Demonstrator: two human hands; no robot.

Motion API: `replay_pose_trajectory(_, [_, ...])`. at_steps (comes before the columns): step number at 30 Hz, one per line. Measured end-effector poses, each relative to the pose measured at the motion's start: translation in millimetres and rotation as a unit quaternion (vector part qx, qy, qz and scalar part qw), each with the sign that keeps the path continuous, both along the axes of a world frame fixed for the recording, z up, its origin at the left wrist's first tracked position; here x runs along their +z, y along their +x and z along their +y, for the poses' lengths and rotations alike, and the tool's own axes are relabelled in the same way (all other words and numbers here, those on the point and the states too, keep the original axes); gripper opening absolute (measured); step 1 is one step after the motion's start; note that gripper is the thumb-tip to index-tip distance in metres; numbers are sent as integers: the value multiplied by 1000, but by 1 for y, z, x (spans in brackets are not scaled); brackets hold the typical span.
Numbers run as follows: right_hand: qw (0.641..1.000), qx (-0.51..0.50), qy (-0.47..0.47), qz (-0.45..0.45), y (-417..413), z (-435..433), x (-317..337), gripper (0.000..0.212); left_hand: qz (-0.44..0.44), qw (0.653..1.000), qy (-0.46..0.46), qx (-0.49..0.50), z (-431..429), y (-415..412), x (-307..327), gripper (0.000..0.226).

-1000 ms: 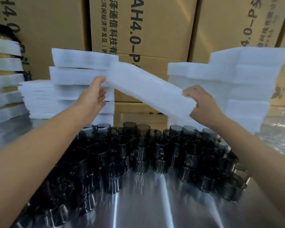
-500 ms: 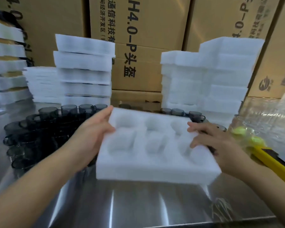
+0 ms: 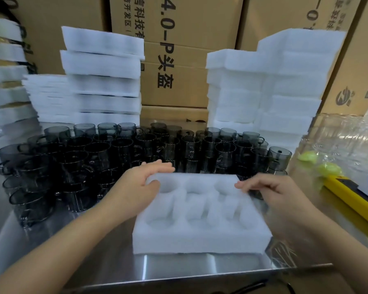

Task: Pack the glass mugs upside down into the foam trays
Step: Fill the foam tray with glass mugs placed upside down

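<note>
Foam tray (image 3: 200, 242), left hand (image 3: 136, 187), right hand (image 3: 280, 194) touching

The foam tray (image 3: 200, 234), earlier held tilted in mid-air and then carried level with its cavities up, now lies flat on the steel table (image 3: 106, 257), at 6 o'clock of the glass mugs (image 3: 123, 153).

The left hand (image 3: 136, 187) has shifted from the tray's 9 o'clock side to its 10 o'clock corner, fingers extended.

The right hand (image 3: 280, 194) has loosened its side grip. Only its fingertips touch the 2 o'clock corner.
</note>
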State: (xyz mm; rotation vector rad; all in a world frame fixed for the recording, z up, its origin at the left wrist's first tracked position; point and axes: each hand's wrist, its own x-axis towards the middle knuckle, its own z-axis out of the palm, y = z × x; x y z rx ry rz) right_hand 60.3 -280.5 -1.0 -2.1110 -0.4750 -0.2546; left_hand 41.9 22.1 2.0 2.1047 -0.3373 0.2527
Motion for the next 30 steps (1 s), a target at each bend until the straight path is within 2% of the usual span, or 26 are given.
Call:
replay_pose_trajectory(2, [999,-37,25,-28,8,9,14,62,-17,993,108,-39,1,11,6,48])
replay_pose_trajectory(4, [996,-70,19,-49,17,24,27,54,-19,973,214,-86,-6,27,11,38])
replay_pose_trajectory(7, [994,-105,5,-37,33,54,42,40,-11,948,301,-104,-22,53,17,28])
replay_pose_trajectory(11, [995,-80,-59,27,54,94,54,33,10,945,314,-86,-34,79,18,31])
replay_pose_trajectory(14, [988,-70,-132,35,65,113,46,32,20,954,287,-81,-33,86,11,34])
replay_pose_trajectory(16, [986,-78,-140,37,70,113,33,34,36,955,287,-60,-32,86,6,44])
replay_pose_trajectory(19, [993,-111,-29,29,74,102,21,36,36,948,314,-28,-32,85,0,51])
replay_pose_trajectory(21, [986,-161,47,-23,75,97,22,37,32,947,320,-13,-33,84,-2,53])
replay_pose_trajectory(22, [980,-186,51,-54,75,96,22,35,33,948,318,-8,-34,84,-3,53])
replay_pose_trajectory(24, [968,-228,-3,-104,74,97,21,27,36,951,308,-2,-34,85,-5,50])
replay_pose_trajectory(26, [952,-268,-94,-116,73,94,18,17,38,957,287,0,-34,86,-7,46])
replay_pose_trajectory(28, [938,-292,-174,-70,73,90,16,25,39,962,272,-2,-32,88,-8,43])
replay_pose_trajectory(30, [934,-287,-211,-22,74,87,15,35,38,965,258,-12,-31,89,-7,42])
